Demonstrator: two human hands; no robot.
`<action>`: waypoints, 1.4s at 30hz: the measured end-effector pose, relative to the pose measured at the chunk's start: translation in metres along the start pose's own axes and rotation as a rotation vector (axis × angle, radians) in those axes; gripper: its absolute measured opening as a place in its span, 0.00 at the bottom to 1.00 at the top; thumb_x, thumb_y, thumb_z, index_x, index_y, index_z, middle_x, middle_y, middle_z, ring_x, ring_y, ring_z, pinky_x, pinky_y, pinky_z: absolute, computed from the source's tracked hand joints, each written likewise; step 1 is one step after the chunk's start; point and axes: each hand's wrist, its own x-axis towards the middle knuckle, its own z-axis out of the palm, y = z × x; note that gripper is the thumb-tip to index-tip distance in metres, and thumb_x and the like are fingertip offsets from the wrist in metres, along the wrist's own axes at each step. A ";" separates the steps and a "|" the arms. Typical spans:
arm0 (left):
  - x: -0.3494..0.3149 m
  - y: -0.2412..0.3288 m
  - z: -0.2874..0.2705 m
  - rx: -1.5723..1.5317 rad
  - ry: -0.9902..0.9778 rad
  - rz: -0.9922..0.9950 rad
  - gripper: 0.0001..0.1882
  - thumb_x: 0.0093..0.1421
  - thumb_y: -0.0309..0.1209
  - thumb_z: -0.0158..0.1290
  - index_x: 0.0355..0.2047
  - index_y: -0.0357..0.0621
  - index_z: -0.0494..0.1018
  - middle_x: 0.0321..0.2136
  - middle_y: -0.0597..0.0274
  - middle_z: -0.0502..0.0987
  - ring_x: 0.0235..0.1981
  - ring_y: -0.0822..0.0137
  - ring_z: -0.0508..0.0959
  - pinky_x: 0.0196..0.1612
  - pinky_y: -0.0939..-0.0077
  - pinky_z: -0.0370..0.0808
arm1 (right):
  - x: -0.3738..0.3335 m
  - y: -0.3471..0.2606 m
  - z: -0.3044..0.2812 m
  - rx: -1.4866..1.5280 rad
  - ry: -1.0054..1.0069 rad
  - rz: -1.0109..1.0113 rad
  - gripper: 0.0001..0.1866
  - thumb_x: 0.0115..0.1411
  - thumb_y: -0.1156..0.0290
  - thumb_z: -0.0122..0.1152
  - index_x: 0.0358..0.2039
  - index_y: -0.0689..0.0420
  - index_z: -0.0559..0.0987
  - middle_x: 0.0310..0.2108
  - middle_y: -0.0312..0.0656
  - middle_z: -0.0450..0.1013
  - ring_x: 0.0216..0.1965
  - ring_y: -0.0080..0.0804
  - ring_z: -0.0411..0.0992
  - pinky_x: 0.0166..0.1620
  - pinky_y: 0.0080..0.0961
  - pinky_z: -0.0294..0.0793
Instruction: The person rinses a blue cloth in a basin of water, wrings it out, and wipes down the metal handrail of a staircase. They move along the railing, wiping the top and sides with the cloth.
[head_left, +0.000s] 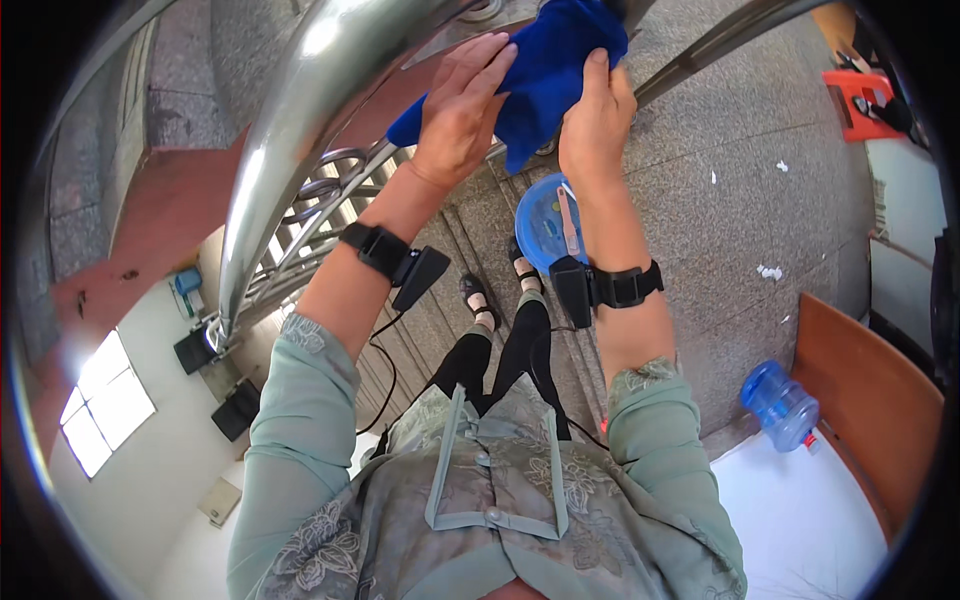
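Observation:
A bright blue cloth [550, 85] is stretched between my two hands at the top of the view, beside a shiny metal handrail [290, 120]. My left hand [458, 115] grips the cloth's left part, its fingers long and close together over the fabric. On the other side, my right hand [598, 125] pinches the cloth with the thumb on top and the fingers mostly hidden behind. One corner of the cloth hangs down between the hands. Whatever lies under the cloth is hidden.
Below my right hand stands a blue basin [545, 225] with a pink-handled brush [568, 220] across it. Metal balusters and stone steps run down at the left. A water jug [780, 405] lies by a brown board [865, 400]; a red toolbox-like thing [858, 105] is far right.

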 end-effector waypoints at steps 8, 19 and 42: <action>0.006 0.043 0.026 -0.139 -0.184 0.131 0.24 0.49 0.16 0.55 0.50 0.34 0.73 0.46 0.48 0.77 0.49 0.48 0.76 0.50 0.64 0.74 | 0.030 -0.040 -0.043 -0.043 0.150 -0.396 0.13 0.66 0.62 0.58 0.41 0.60 0.74 0.29 0.36 0.69 0.30 0.26 0.70 0.34 0.23 0.70; -0.034 0.042 0.082 -0.033 -0.176 -0.289 0.28 0.64 0.20 0.44 0.64 0.27 0.55 0.62 0.35 0.61 0.64 0.40 0.62 0.64 0.58 0.61 | 0.060 0.013 -0.027 -0.223 0.079 -0.810 0.20 0.67 0.69 0.51 0.57 0.65 0.71 0.56 0.60 0.67 0.55 0.57 0.67 0.56 0.39 0.66; -0.065 -0.126 0.218 0.318 -0.567 -0.035 0.30 0.69 0.39 0.45 0.67 0.45 0.52 0.61 0.58 0.63 0.62 0.60 0.63 0.66 0.66 0.55 | 0.115 0.076 -0.032 -0.160 -0.057 -0.646 0.30 0.38 0.60 0.75 0.42 0.55 0.73 0.34 0.43 0.75 0.40 0.44 0.77 0.42 0.38 0.79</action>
